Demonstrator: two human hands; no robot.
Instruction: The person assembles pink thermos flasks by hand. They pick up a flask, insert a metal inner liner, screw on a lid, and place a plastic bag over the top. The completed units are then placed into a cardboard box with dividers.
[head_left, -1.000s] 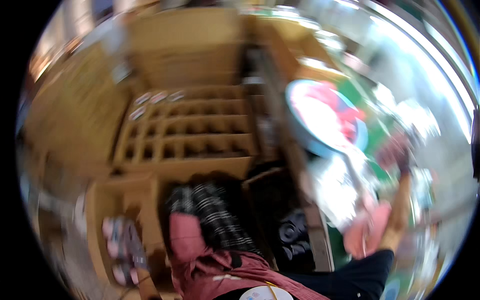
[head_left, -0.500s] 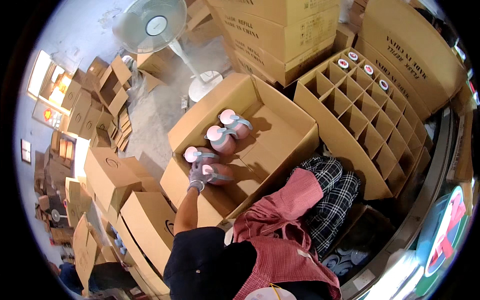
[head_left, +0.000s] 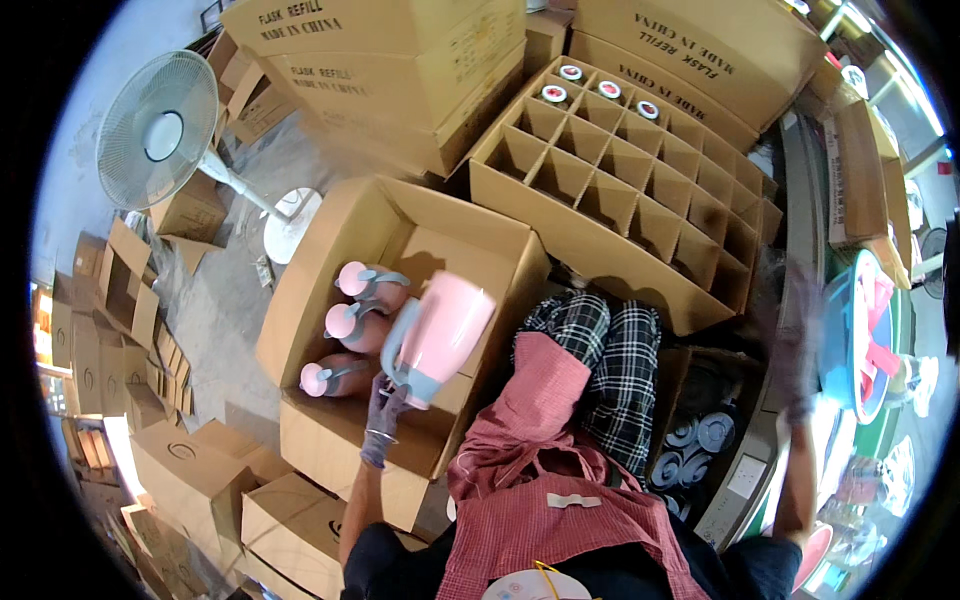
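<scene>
My gloved left hand [head_left: 384, 408] is closed on a pink vacuum jug [head_left: 448, 322] at its grey collar end, below the grey handle. The jug is tilted over the open carton [head_left: 312, 262], its wide pink end up and to the right. Inside that carton, three more pink jugs [head_left: 360, 328] with grey handles are lined along the left side. My right hand [head_left: 796, 345], gloved and smeared by motion, is out at the right beside the blue basin [head_left: 848, 350]. Its fingers cannot be made out.
Ahead stands a divided carton [head_left: 590, 235] with a few capped bottles [head_left: 609, 90] in its far cells. Stacked cartons [head_left: 400, 110] rise behind. A floor fan [head_left: 160, 135] is at the left. Grey round parts [head_left: 690, 450] fill a dark box by my knees.
My left hand has lifted one jug from the carton and tilted it. My right hand has come into view at the right. The view has shifted to the right.
</scene>
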